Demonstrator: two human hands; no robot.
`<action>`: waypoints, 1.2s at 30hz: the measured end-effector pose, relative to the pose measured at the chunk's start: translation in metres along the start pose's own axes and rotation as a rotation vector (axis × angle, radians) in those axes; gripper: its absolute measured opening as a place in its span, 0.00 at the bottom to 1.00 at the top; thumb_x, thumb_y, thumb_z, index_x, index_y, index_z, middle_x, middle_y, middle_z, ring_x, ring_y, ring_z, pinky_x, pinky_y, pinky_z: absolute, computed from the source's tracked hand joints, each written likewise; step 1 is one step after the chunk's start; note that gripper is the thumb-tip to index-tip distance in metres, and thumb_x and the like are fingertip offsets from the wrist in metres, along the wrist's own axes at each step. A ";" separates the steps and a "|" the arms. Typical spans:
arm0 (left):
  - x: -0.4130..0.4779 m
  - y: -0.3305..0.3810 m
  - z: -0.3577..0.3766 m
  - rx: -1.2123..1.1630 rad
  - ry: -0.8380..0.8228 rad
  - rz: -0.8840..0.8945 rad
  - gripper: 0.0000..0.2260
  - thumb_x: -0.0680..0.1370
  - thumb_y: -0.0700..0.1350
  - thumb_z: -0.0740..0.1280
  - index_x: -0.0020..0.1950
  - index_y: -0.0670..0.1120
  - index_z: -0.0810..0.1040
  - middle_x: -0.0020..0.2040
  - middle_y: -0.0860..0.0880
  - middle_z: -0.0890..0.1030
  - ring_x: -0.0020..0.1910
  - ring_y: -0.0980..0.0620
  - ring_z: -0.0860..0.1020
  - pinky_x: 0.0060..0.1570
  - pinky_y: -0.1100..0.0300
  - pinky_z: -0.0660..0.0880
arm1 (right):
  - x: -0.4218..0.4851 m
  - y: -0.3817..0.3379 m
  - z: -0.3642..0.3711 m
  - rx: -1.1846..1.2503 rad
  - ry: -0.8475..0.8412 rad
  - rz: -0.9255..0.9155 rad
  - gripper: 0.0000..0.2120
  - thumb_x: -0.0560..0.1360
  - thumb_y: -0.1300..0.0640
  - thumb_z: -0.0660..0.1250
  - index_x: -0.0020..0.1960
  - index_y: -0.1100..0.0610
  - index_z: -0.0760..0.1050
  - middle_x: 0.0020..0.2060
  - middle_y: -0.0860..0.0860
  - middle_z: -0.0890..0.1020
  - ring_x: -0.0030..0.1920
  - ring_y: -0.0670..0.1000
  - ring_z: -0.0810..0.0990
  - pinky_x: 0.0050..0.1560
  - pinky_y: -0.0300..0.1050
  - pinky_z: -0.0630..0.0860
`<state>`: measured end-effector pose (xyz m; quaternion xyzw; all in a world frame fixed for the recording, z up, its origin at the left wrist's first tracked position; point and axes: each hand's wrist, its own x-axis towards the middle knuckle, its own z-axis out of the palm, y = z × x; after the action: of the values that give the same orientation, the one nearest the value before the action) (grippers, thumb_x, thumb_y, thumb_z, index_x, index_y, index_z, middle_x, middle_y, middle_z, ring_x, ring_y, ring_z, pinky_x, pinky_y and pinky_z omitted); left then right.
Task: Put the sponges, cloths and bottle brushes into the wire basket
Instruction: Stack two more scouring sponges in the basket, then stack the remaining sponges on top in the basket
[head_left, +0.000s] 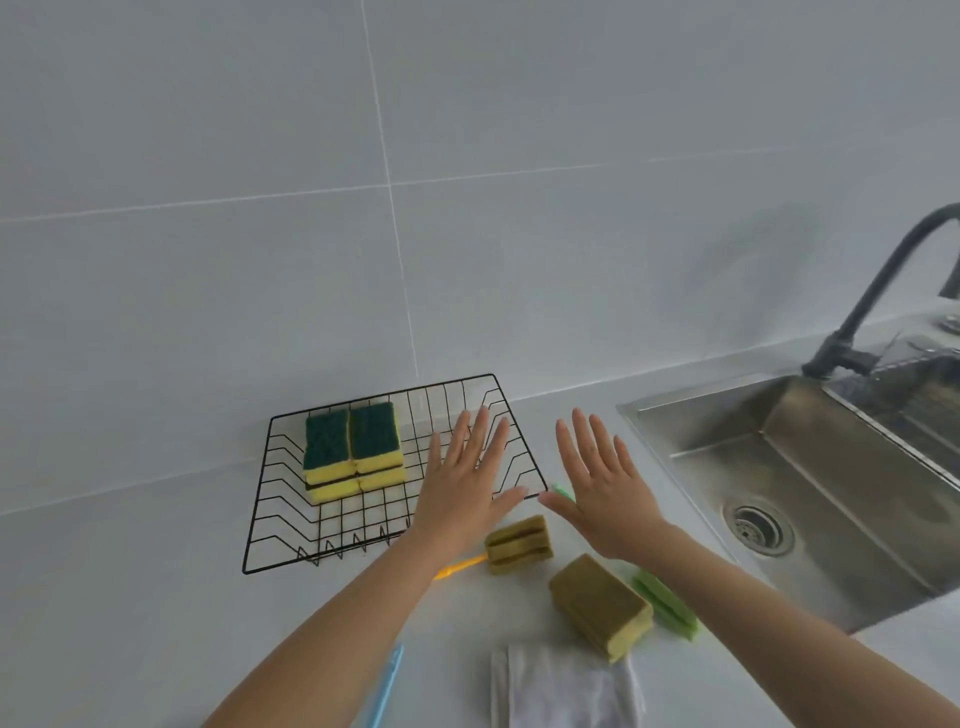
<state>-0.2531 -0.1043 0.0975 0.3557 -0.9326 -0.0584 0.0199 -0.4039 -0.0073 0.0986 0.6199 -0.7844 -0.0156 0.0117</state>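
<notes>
The black wire basket (270, 499) stands on the counter against the wall and holds several green-and-yellow sponges (353, 449) stacked at its back left. My left hand (465, 483) hovers flat and open over the basket's right side. My right hand (602, 493) is spread open just right of the basket, holding nothing. In front of the hands lie an olive sponge brush with an orange handle (519, 543), an olive-yellow sponge block (600, 605), a green brush (667, 603), a white cloth (566, 686) and a blue handle (387, 686).
A steel sink (810, 467) with a drain lies to the right, with a black tap (872, 291) behind it. The grey tiled wall (363, 208) rises right behind the basket. The white counter (130, 597) stretches left.
</notes>
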 end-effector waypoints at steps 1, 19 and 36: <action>-0.001 0.008 0.009 -0.008 -0.031 0.026 0.32 0.76 0.65 0.45 0.67 0.52 0.27 0.68 0.51 0.27 0.67 0.50 0.26 0.73 0.48 0.34 | -0.012 0.007 0.005 0.059 -0.076 0.011 0.51 0.55 0.28 0.15 0.68 0.59 0.25 0.68 0.54 0.28 0.69 0.57 0.29 0.72 0.52 0.38; -0.017 0.075 0.105 -0.138 -0.416 0.189 0.31 0.80 0.57 0.53 0.77 0.48 0.42 0.78 0.45 0.41 0.77 0.46 0.42 0.76 0.52 0.46 | -0.099 0.013 0.087 0.314 -0.378 0.206 0.63 0.43 0.24 0.15 0.71 0.59 0.28 0.75 0.53 0.35 0.74 0.53 0.32 0.75 0.49 0.39; -0.010 0.078 0.085 -0.572 -0.443 -0.033 0.22 0.80 0.50 0.59 0.73 0.45 0.64 0.73 0.42 0.64 0.72 0.46 0.64 0.70 0.57 0.61 | -0.093 0.012 0.068 0.469 -0.366 0.222 0.34 0.77 0.44 0.59 0.76 0.55 0.48 0.76 0.51 0.52 0.75 0.55 0.54 0.73 0.49 0.58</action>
<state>-0.3045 -0.0318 0.0231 0.3292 -0.8543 -0.3932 -0.0848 -0.3961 0.0869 0.0311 0.5033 -0.8185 0.0557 -0.2713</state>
